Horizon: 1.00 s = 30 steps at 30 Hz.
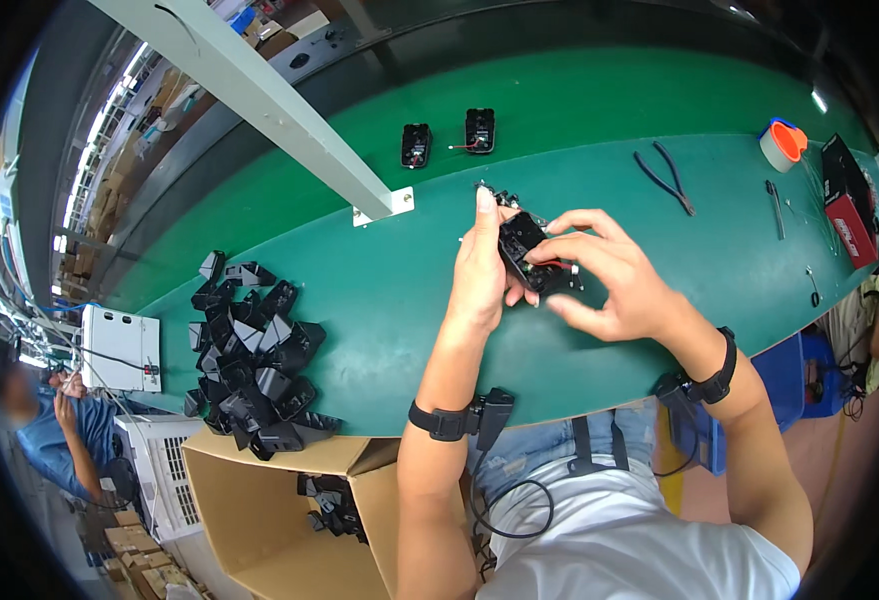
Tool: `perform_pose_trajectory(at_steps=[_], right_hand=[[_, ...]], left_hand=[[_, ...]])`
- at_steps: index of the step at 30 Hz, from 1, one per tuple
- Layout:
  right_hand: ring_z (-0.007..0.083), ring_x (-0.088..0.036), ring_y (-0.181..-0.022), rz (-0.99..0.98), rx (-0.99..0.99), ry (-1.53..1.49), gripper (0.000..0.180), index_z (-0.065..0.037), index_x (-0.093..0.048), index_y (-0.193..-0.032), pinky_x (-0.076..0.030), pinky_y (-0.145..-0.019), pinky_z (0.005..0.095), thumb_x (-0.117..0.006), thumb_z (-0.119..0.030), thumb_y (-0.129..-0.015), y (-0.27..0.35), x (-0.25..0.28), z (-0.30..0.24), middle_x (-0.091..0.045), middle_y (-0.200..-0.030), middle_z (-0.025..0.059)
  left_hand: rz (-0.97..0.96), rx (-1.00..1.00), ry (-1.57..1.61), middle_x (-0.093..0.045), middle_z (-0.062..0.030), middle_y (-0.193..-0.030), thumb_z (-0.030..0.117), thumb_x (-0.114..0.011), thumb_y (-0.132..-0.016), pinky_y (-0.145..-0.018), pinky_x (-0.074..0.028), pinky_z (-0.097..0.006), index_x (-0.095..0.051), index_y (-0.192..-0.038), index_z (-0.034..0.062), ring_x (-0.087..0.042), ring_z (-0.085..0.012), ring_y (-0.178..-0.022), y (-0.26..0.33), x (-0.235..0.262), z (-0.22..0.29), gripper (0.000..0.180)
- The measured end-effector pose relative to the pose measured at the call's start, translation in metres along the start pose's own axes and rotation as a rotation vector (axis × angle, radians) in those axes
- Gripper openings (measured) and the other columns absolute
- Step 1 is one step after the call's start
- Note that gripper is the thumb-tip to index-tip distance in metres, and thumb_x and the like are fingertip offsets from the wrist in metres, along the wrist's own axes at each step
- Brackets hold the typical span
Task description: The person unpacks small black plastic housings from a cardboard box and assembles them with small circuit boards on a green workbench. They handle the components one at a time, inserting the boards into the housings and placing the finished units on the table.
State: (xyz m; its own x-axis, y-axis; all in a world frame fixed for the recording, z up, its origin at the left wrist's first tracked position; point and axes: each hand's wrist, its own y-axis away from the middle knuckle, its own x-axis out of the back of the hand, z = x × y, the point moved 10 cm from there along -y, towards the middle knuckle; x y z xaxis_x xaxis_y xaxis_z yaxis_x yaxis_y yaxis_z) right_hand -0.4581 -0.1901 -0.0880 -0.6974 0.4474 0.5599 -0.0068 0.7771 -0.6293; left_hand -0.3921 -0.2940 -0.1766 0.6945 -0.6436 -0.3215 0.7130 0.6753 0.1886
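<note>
My left hand [479,265] is closed round a small black plastic housing [521,236], its thumb along the near-left side and its fingers underneath. The housing is tilted with its hollow inside facing up, and a short red wire [551,264] with a pale connector sticks out of it. My right hand [614,275] has its fingers apart; a fingertip touches the inside of the housing by the wire, while the thumb stands away from it. Just beyond my left thumb lie small dark parts [504,197], partly hidden and too small to name.
Two similar black housings [415,146] sit at the far side. Black angular shells [254,350] are heaped left, above a cardboard box [259,510]. Pliers [667,178], an orange-rimmed cup [783,146] and a red-black box [848,205] lie right. A metal post [259,100] rises from the table.
</note>
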Motion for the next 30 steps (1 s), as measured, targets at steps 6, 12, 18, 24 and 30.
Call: perform_pose_trajectory(at_steps=[6,12,18,24,30], right_hand=[[0.0316,-0.058,-0.114,-0.011,-0.132,-0.162,0.04,-0.006,-0.072,-0.107,-0.049,-0.096,0.0412,-0.083,-0.015,-0.069,0.003,0.002,0.021,-0.072,-0.104,0.006],[0.029,-0.058,-0.117,-0.03,-0.143,-0.309,0.034,-0.002,-0.074,-0.103,-0.05,-0.095,0.0397,-0.083,-0.015,-0.072,-0.003,0.008,0.022,-0.057,-0.134,0.0149],[0.0263,-0.056,-0.121,-0.099,-0.522,-0.942,0.03,0.0,-0.074,-0.102,-0.046,-0.101,0.0399,-0.083,-0.013,-0.077,0.022,-0.029,0.064,-0.052,-0.139,0.0211],[0.0267,-0.056,-0.122,-0.144,-0.709,-1.095,0.026,0.004,-0.073,-0.099,-0.044,-0.102,0.0379,-0.079,-0.014,-0.081,0.04,-0.053,0.088,-0.056,-0.136,0.0215],[0.0317,-0.056,-0.123,0.03,-0.304,-0.138,0.026,0.002,-0.074,-0.096,-0.042,-0.104,0.0394,-0.079,-0.015,-0.077,-0.034,0.017,0.068,-0.06,-0.13,0.0227]], left_hand=[[-0.108,0.034,0.057,-0.059,-0.0046,-0.071,0.067,-0.023,-0.099,-0.036,-0.033,-0.02,-0.056,-0.107,0.0035,-0.044,-0.0061,-0.044,0.002,-0.005,-0.004,0.072],[-0.242,-0.072,-0.006,-0.054,-0.002,-0.068,0.049,-0.045,-0.103,-0.038,-0.034,-0.019,-0.041,-0.139,0.0073,-0.045,-0.0053,-0.044,0.011,-0.019,0.009,0.055],[-0.125,-0.08,-0.191,-0.048,0.0009,-0.059,0.054,-0.038,-0.103,-0.036,-0.033,-0.022,-0.043,-0.138,0.0004,-0.041,-0.006,-0.04,0.006,-0.009,-0.001,0.065],[-0.016,-0.125,-0.417,-0.054,-0.0042,-0.057,0.051,-0.036,-0.103,-0.044,-0.042,-0.03,-0.046,-0.135,-0.0017,-0.052,-0.0145,-0.046,0.008,0.005,0.012,0.063],[0.027,-0.607,-0.166,-0.069,-0.0071,-0.088,0.034,-0.052,-0.101,-0.066,-0.051,-0.028,-0.06,-0.113,-0.0003,-0.064,-0.0132,-0.075,0.076,-0.006,0.111,0.038]])
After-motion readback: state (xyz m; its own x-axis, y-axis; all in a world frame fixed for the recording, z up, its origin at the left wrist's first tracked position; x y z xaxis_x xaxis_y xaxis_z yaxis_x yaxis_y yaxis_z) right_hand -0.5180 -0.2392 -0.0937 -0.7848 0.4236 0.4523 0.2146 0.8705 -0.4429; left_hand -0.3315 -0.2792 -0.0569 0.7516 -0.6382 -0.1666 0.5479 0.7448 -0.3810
